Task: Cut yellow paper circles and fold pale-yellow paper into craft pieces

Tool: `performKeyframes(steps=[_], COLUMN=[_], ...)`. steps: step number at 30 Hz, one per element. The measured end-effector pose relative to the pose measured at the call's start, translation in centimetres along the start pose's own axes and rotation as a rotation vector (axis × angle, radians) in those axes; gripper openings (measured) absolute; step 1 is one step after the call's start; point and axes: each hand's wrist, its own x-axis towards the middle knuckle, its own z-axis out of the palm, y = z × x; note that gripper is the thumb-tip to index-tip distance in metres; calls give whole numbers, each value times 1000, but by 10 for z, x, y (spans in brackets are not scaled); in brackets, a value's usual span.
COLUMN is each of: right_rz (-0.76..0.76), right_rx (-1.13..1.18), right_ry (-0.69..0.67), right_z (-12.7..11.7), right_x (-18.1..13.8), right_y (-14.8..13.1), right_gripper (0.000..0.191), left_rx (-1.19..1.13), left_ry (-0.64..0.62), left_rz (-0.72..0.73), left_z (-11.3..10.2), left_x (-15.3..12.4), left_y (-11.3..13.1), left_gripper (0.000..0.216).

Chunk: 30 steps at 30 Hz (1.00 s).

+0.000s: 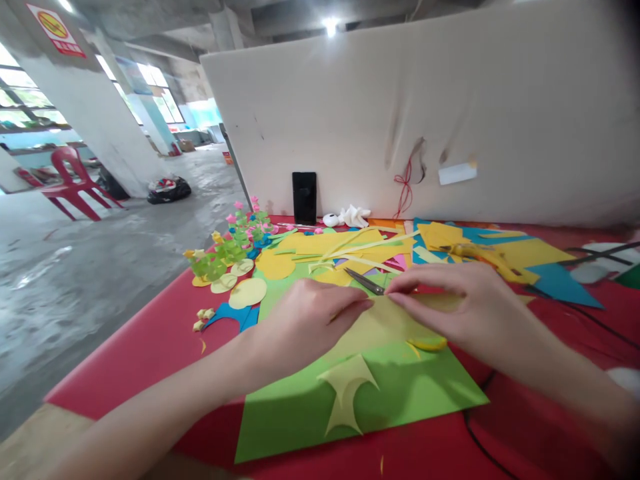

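Between my two hands is a sheet of pale yellow paper. My left hand pinches its left part with thumb and forefinger, and my right hand pinches the top edge close by. Scissors lie behind and under the paper, blades pointing away to the left; a yellow handle loop shows below it. Under everything is a green sheet, with a curved yellow paper offcut on its near part. Yellow paper circles lie left of my left hand.
Small paper flowers stand at the table's left edge. Yellow paper strips and sheets cover the back. A yellow glue gun rests at right on blue paper, with black cords nearby. A dark phone leans against the white panel.
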Motion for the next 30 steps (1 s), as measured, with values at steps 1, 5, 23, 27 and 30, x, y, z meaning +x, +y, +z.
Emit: performKeyframes(steps=[1,5,23,27,30], right_rz=[-11,-7,520,623,579], right_rx=[13,25,-34,-31,189], right_ry=[-3,-2,157,213,111], right_z=[1,3,-67,-74,-66], right_x=[-1,-3,2,7,14], right_y=[-3,-11,51,64,65], right_gripper=[8,12,23,21,28], left_rx=[10,11,-41,-192,-352], left_ry=[-4,-44,239,390,409], left_rz=[10,34,-196,-273,-336], left_z=[0,1,-52,-56,-55], left_x=[-1,-4,-1,1,6], left_y=[1,4,-12,-17,-22], left_gripper=[19,18,11,10,9])
